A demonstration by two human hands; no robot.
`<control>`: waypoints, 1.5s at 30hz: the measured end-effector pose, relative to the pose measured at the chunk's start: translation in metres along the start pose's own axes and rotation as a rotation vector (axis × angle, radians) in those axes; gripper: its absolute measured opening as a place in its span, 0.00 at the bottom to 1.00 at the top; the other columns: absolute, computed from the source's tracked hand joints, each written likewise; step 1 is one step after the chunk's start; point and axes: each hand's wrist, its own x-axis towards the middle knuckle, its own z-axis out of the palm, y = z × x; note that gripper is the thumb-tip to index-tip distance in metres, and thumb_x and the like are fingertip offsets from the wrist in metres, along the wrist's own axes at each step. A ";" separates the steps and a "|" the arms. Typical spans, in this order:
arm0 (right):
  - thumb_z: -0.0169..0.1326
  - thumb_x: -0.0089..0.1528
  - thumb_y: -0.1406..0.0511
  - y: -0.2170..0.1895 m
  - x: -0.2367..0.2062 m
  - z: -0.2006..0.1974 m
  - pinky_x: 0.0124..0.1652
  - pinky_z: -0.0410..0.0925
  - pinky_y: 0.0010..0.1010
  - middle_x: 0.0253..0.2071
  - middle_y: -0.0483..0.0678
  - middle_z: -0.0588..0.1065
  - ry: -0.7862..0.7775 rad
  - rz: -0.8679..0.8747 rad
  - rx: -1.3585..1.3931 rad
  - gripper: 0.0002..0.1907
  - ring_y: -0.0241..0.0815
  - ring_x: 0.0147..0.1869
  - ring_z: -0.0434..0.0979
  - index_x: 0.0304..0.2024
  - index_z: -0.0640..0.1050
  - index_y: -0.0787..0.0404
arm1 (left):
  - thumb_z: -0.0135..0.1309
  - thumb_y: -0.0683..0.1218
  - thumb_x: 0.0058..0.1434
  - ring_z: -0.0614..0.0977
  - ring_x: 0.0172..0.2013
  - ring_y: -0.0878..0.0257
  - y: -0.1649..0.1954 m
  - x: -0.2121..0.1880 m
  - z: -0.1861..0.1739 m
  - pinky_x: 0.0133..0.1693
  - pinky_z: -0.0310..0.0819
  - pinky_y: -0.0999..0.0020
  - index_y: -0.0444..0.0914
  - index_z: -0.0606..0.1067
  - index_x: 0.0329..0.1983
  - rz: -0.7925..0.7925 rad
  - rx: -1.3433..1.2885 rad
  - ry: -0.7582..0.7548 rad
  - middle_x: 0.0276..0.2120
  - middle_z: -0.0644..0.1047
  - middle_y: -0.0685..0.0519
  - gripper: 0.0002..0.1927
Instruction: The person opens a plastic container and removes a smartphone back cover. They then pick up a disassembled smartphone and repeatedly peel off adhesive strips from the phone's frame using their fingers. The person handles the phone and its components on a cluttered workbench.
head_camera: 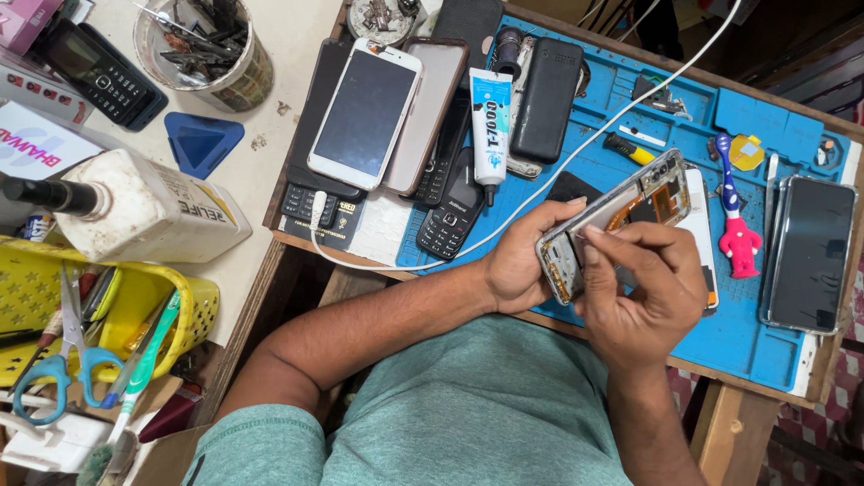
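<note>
Phone (621,220), opened with its inner boards bare, sits tilted above the blue work mat (756,333), just right of centre; the left hand (522,265) clasps its lower end from nine o'clock, fingers curled round the frame; the right hand (643,288) comes in from five o'clock, fingertips pinched together on the phone's open face; a pink toothbrush (736,216) lies at three o'clock; a glue tube (489,126) at eleven o'clock.

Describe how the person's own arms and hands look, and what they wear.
Both arms are bare from the elbow down. The left hand and right hand wear no gloves, and no rings or watch show. A grey-green short-sleeved shirt covers the chest and upper arms.
</note>
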 end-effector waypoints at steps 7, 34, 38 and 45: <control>0.66 0.61 0.74 -0.008 0.001 0.001 0.32 0.69 0.19 0.40 0.48 0.75 -0.056 0.095 0.111 0.08 0.32 0.38 0.76 0.42 0.82 0.65 | 0.37 0.57 0.82 0.81 0.40 0.65 -0.002 0.002 -0.002 0.43 0.78 0.70 0.33 0.76 0.54 0.062 0.023 0.078 0.39 0.79 0.52 0.24; 0.66 0.63 0.72 0.004 -0.001 0.011 0.34 0.65 0.23 0.31 0.47 0.74 0.008 -0.053 0.004 0.08 0.35 0.32 0.73 0.35 0.77 0.64 | 0.36 0.59 0.77 0.80 0.41 0.66 -0.007 0.000 -0.007 0.45 0.78 0.70 0.34 0.74 0.54 -0.002 0.149 0.157 0.39 0.78 0.51 0.26; 0.65 0.57 0.71 -0.003 -0.004 0.011 0.39 0.64 0.30 0.29 0.47 0.72 -0.027 -0.130 -0.009 0.06 0.42 0.32 0.72 0.34 0.79 0.63 | 0.36 0.62 0.86 0.76 0.33 0.68 -0.008 0.000 -0.007 0.34 0.74 0.72 0.32 0.75 0.49 0.041 0.131 -0.022 0.34 0.74 0.54 0.29; 0.65 0.55 0.70 -0.003 -0.002 0.013 0.41 0.64 0.32 0.28 0.47 0.72 -0.045 -0.152 0.037 0.07 0.41 0.31 0.71 0.32 0.78 0.64 | 0.33 0.62 0.74 0.77 0.35 0.69 -0.002 -0.003 0.007 0.36 0.75 0.72 0.36 0.72 0.56 -0.040 0.179 0.124 0.35 0.74 0.54 0.29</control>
